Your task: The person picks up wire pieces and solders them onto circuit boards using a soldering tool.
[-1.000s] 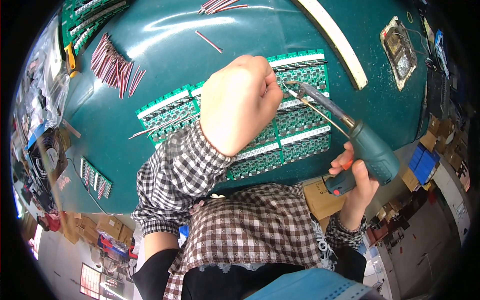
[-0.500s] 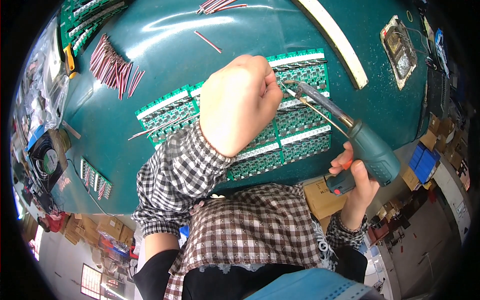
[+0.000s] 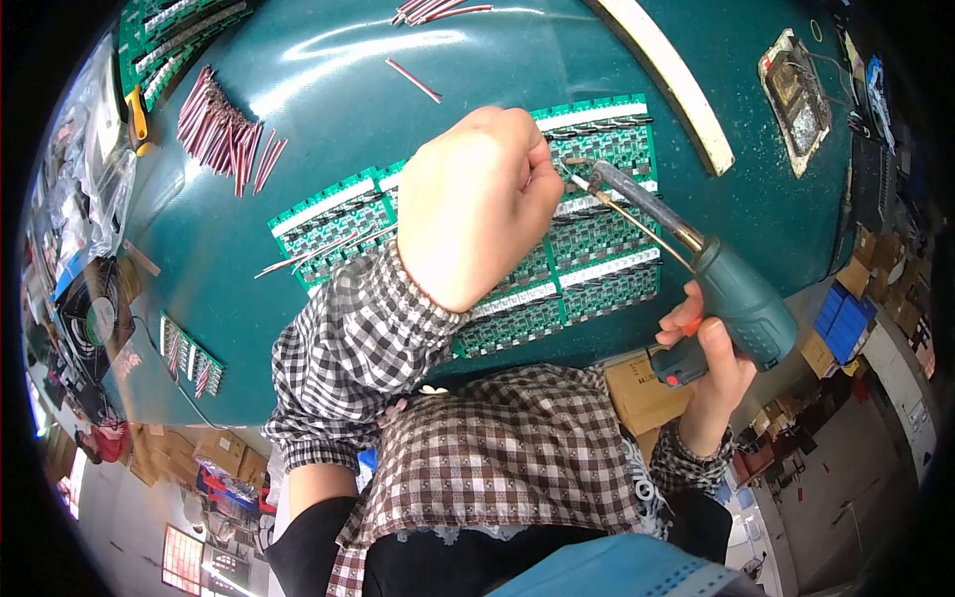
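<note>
My left hand (image 3: 479,204) is closed in a pinch above a green circuit board panel (image 3: 607,274). Thin red and white wires (image 3: 323,254) stick out from under that wrist and lie across the panel's left part; the pinched ends are hidden by the fingers. In my right hand (image 3: 718,358) is a green soldering gun (image 3: 744,303), gripped by its handle, with a finger at the red trigger. Its metal tip and thin feed tube reach the panel's upper part, just right of my left fingertips. Rows of small parts and white strips cover the panel.
A pile of red-white wires (image 3: 214,129) lies left, with one loose wire (image 3: 414,82) behind the panel. Around the mat stand a yellow-handled screwdriver (image 3: 138,119), more boards (image 3: 179,45), a small board (image 3: 191,355), a curved white strip (image 3: 671,85) and a dirty solder tray (image 3: 796,104).
Both hands stay almost where they were. The soldering gun's tip has shifted very slightly; nothing was picked up or let go.
</note>
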The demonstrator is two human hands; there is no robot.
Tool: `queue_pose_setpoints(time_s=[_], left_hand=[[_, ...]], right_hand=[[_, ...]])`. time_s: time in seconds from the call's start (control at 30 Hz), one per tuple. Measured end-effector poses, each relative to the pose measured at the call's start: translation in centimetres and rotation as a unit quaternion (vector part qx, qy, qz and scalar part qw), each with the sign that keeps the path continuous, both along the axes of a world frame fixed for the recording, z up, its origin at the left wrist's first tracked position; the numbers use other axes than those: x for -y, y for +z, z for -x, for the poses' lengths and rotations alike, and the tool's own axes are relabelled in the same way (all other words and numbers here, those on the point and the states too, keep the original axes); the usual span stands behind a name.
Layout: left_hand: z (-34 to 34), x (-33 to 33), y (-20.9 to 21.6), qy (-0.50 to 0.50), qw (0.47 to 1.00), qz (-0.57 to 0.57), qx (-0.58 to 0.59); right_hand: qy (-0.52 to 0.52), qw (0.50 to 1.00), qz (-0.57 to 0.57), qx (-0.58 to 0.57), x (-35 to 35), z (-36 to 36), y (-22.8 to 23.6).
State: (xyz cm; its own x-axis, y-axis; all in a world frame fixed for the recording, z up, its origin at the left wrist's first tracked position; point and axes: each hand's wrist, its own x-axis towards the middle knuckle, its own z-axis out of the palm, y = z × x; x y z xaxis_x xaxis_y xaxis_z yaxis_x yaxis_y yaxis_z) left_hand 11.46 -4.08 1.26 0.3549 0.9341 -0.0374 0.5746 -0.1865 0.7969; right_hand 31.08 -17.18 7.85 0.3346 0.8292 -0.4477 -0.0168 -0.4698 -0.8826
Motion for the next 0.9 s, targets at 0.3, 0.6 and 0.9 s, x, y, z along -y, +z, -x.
queue_pose_setpoints(time_s=[0.3, 0.6, 0.9], left_hand=[[0.02, 0.0, 0.04, 0.0, 1.0, -0.002, -0.008], [0.02, -0.04, -0.02, -0.002, 1.0, -0.004, -0.006], [-0.02, 0.03, 0.05, 0.002, 1.0, 0.004, -0.005]], right_hand=[[-0.003, 1.0, 0.008, 0.003, -0.13, 0.07, 0.15], [-0.004, 0.999, 0.013, 0.03, -0.37, 0.53, 0.16], [-0.02, 1.0, 0.003, 0.019, -0.21, 0.28, 0.33]])
